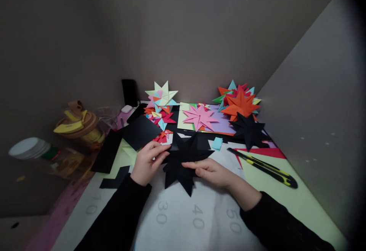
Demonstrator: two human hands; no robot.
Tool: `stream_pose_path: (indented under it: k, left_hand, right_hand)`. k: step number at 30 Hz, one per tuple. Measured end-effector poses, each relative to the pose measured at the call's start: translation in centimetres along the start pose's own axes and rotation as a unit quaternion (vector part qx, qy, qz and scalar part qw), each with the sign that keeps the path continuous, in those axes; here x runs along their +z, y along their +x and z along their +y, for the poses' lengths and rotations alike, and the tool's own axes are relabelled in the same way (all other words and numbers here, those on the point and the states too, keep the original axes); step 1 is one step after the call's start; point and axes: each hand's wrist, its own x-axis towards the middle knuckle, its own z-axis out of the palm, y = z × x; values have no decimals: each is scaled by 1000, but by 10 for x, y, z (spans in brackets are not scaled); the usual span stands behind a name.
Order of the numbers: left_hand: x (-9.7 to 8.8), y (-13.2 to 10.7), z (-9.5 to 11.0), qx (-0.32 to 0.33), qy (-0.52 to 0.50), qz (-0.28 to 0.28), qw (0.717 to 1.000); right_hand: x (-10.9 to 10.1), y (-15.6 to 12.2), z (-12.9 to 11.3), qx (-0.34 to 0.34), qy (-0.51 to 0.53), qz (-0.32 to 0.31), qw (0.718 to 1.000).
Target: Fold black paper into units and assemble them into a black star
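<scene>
A black folded-paper star (190, 150) is between my hands at the middle of the table. My left hand (148, 162) is closed, thumb and fingertips pinching the star's left side. My right hand (213, 171) grips its lower right edge, with the forefinger stretched along the paper and the thumb below. More black star points (180, 176) show beneath, towards me; whether they belong to a second star I cannot tell. A small light-blue paper piece (217, 143) lies just beyond my right hand.
A black-and-yellow box cutter (264, 167) lies at right on pale green paper (286, 197). A pink star (200, 117), an orange star (241, 104) and another black star (249, 130) sit at the back. Black sheets (140, 132), a jar (31, 148) and a lidded cup (77, 123) are at left.
</scene>
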Motion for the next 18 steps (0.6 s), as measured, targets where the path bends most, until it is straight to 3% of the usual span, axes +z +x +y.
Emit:
stream_pose_path:
  k: [6, 18]
  left_hand:
    - [-5, 2, 7, 19, -7, -2, 1000]
    - [-14, 10, 18, -70, -11, -79, 994]
  right_hand:
    - [0, 0, -3, -23, -27, 2, 999]
    - [4, -3, -10, -49, -107, 11, 993]
